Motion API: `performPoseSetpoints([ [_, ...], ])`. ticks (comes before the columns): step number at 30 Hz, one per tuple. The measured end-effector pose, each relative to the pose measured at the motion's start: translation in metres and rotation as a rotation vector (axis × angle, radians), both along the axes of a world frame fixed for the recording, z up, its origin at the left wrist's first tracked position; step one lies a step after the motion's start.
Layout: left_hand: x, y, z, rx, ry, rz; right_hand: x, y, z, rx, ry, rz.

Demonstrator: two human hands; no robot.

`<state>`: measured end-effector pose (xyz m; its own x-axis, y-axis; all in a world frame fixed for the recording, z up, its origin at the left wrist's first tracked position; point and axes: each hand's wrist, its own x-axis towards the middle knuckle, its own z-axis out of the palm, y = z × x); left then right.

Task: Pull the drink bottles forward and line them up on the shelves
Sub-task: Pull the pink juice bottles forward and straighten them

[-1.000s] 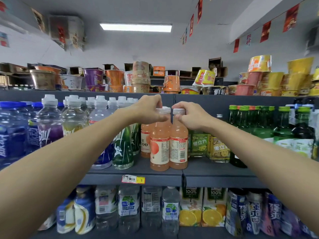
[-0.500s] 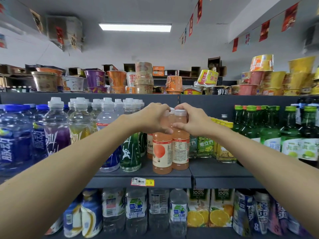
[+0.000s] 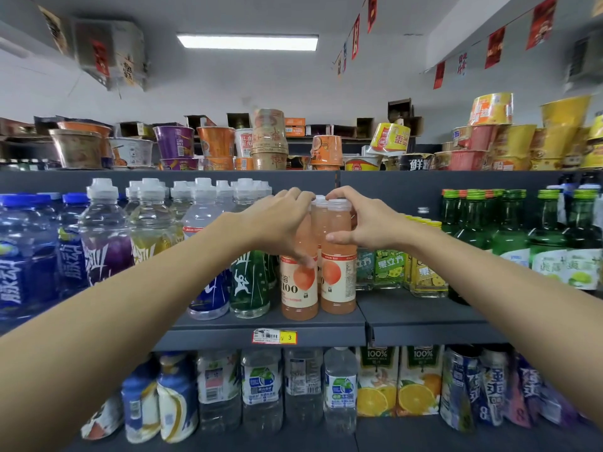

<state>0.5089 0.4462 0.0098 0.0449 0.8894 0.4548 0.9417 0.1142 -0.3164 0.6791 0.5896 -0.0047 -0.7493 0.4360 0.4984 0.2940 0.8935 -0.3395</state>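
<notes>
Two peach-coloured juice bottles with white caps stand side by side at the front of the middle shelf (image 3: 424, 324). My left hand (image 3: 277, 223) curls over the top of the left juice bottle (image 3: 298, 295), its thumb pressed on the front just above the label. My right hand (image 3: 365, 225) wraps the neck of the right juice bottle (image 3: 339, 285), fingers over the cap and thumb across the front. The cap of a third juice bottle (image 3: 320, 200) peeks out between my hands; its body is hidden behind the front pair.
White-capped sports drinks (image 3: 251, 282) crowd the shelf on the left, beside blue bottles (image 3: 19, 256). Yellow-capped square bottles (image 3: 424, 272) and green glass bottles (image 3: 509, 236) stand right. Noodle cups (image 3: 269, 138) fill the top shelf. Water bottles (image 3: 339, 389) and juice cartons (image 3: 378, 380) sit below.
My hands slid from pinching the caps down around the bottles' necks, with both thumbs now lower on the fronts. The two bottles stand closer together at the shelf's front.
</notes>
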Motion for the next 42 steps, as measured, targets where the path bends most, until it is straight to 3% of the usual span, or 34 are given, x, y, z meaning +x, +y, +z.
performPoseSetpoints([
  [7,0.000,0.002,-0.001,-0.063,-0.255,-0.083,-0.003,-0.003,0.003,-0.092,-0.015,0.042],
  [19,-0.006,0.007,-0.001,-0.076,-0.242,-0.093,-0.001,-0.013,0.000,-0.116,-0.006,0.047],
  [27,-0.006,0.003,-0.003,-0.059,-0.253,-0.098,0.001,-0.019,-0.024,-0.092,0.146,0.077],
  [34,0.005,-0.014,-0.058,0.261,-0.407,-0.200,0.001,-0.030,-0.075,-0.128,0.365,0.034],
  [42,0.035,-0.016,-0.144,0.622,-0.726,-0.340,0.007,-0.036,-0.137,-0.179,0.350,0.059],
])
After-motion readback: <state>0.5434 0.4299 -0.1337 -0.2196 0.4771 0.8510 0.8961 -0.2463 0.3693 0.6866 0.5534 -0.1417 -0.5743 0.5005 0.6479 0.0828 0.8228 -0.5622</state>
